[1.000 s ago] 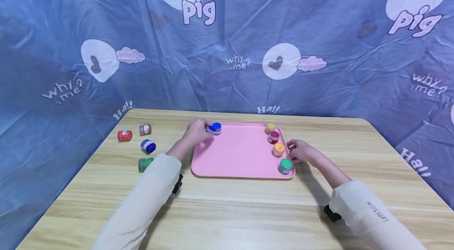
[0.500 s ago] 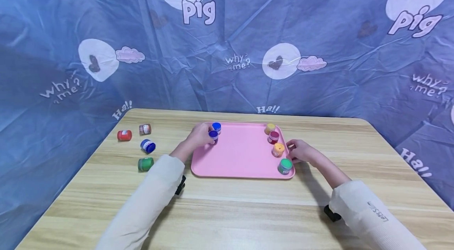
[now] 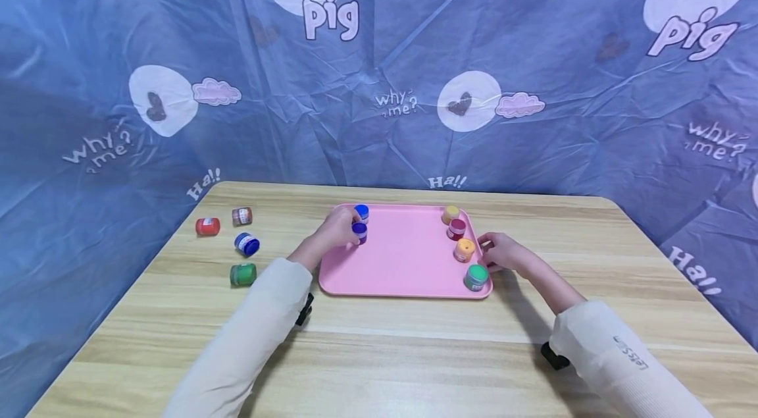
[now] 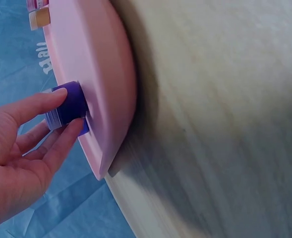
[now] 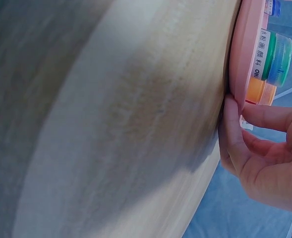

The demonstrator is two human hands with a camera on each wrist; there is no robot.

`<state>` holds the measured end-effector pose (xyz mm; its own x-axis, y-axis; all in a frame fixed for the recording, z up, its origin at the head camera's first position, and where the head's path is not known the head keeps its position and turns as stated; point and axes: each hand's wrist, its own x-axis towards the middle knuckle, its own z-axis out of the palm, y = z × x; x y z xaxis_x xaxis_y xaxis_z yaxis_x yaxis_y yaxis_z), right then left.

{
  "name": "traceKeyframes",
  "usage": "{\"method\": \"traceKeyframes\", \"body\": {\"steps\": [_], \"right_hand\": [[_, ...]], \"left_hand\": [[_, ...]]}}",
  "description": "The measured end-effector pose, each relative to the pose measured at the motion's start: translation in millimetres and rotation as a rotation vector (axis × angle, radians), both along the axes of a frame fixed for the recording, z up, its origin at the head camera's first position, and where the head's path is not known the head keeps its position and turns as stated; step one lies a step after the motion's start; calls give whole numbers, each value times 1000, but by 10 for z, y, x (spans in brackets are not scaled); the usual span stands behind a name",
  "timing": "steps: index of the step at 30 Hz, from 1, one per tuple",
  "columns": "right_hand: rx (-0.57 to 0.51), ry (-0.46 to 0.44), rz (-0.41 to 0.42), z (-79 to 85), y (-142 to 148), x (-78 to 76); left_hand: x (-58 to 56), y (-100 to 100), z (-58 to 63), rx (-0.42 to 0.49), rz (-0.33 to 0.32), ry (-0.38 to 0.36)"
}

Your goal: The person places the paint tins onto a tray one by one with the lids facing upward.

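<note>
Purple jar in left hand, tray rim in right hand, narrow pinches, wide tray floor between.

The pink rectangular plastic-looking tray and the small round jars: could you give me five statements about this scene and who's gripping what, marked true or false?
1. The left-hand grip pinches a dark purple round jar. True.

2. The right-hand grip holds a paintbrush. False: it pinches the edge of the pink rectangular tray.

3. Along the tray's right side stand four small round jars: a mustard-yellow jar, a dark-red jar, an orange jar and a green jar. True.

4. Every jar is on the tray. False: four are off it, including a bright red jar on the pale wood-grain table.

5. A blue printed cloth hangs behind the table. True.
</note>
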<state>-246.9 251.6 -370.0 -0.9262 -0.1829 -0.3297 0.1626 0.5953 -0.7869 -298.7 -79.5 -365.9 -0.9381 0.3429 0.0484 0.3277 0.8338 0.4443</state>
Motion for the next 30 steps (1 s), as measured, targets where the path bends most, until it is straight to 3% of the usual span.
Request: {"method": "traceKeyframes", "body": {"steps": [5, 16, 23, 30], "right_hand": [[4, -5, 4, 12, -7, 2], [8, -6, 5, 1, 3, -8], [9, -7, 3, -5, 3, -11], [5, -8, -1, -7, 6, -10]], "left_hand": [[-10, -3, -26, -10, 8, -10], [-5, -38, -45, 64, -19, -51], [34, -241, 122, 163, -52, -140], [112, -577, 352, 110, -102, -61]]}}
